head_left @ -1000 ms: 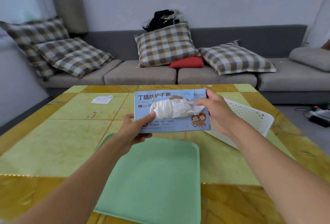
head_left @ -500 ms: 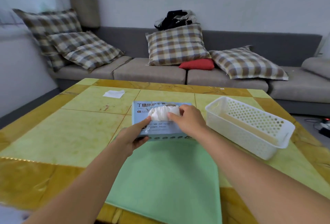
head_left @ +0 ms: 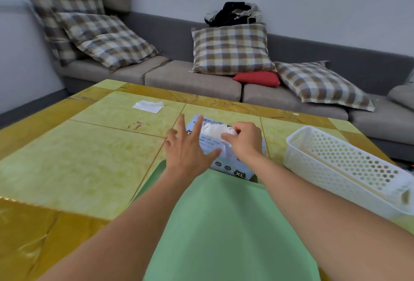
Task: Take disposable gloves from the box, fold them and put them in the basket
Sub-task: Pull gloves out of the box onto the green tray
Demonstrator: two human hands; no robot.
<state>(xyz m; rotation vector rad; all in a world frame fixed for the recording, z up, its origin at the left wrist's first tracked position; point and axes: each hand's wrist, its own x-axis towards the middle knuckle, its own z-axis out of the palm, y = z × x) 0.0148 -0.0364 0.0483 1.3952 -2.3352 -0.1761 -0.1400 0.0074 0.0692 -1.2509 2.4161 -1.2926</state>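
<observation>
Where the right hand [head_left: 244, 140] met the white wad of gloves [head_left: 215, 129], its thumb and curled fingers pinched the near edge of the bunch at the box opening. Left hand [head_left: 187, 148]: fingers straight and spread, laid against the left end of the glove box [head_left: 224, 164], steadying it, gripping nothing.

Gloves: white, thin, crumpled, bulging up out of the slot in the top face of the box. Judged very light, limp and somewhat clingy; a pull on the bunch would likely drag several out together, so the better hold is a single loose edge or cuff, with the box pressed down by the other hand. No fragility expected (tearing only under a hard snatch).

Glove box: pale blue carton, lying flat on the table [head_left: 94, 159], just beyond the far edge of the green mat [head_left: 224, 224]. Long axis ran from far left to near right, skewed to the table edge; opening faced up, the "XL" end panel faced the wearer.

Basket [head_left: 345, 168]: white, perforated, rectangular, to the right of the box and apart from it, long axis running from far left to near right also. No gloves showed inside it.

Other items: folded white paper [head_left: 148, 106] at the far left of the table; sofa with checked cushions [head_left: 230, 48] behind.
</observation>
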